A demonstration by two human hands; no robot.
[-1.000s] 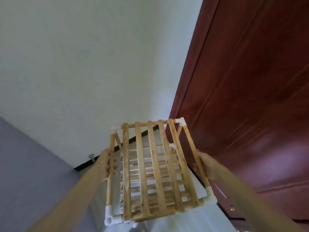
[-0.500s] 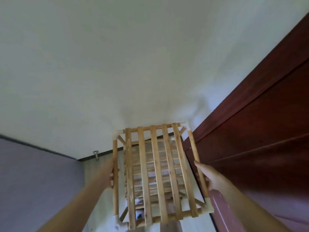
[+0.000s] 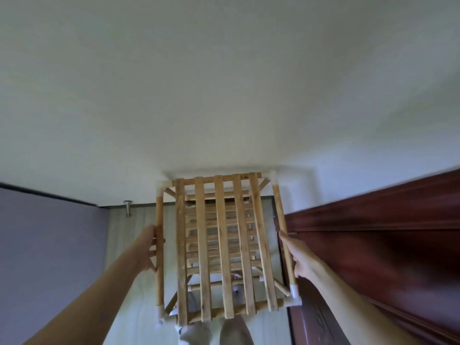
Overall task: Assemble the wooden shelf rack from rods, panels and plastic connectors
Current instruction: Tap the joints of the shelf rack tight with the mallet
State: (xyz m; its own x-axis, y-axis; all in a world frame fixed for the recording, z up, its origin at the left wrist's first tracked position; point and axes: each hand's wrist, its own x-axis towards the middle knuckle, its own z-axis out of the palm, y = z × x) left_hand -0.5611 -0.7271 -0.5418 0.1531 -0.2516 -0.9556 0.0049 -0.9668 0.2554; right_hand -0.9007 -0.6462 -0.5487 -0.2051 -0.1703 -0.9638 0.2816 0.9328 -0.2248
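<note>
The wooden shelf rack (image 3: pixel 221 247) is held up in the air between both hands, seen from its top: five pale slats run lengthwise across the top panel, and more slatted tiers show through the gaps below. Round wooden rods form the frame, joined at the corners by white plastic connectors (image 3: pixel 293 293); short diagonal braces sit inside the corners. The left hand (image 3: pixel 150 247) has its grip wrapped round the left side rod (image 3: pixel 159 245) about midway along, fingers curling onto the inner side. The right hand (image 3: pixel 300 257) clamps its grip on the right side rod (image 3: pixel 282 232), thumb lying along it. A white wall (image 3: pixel 224 83) fills the view behind the rack. A dark red wooden door (image 3: pixel 385 245) stands just beside the rack's right side, and a purple-grey surface (image 3: pixel 49 245) lies to the left. A small metal door stop (image 3: pixel 128 207) sits on the pale floor (image 3: pixel 129 245) near the wall.
</note>
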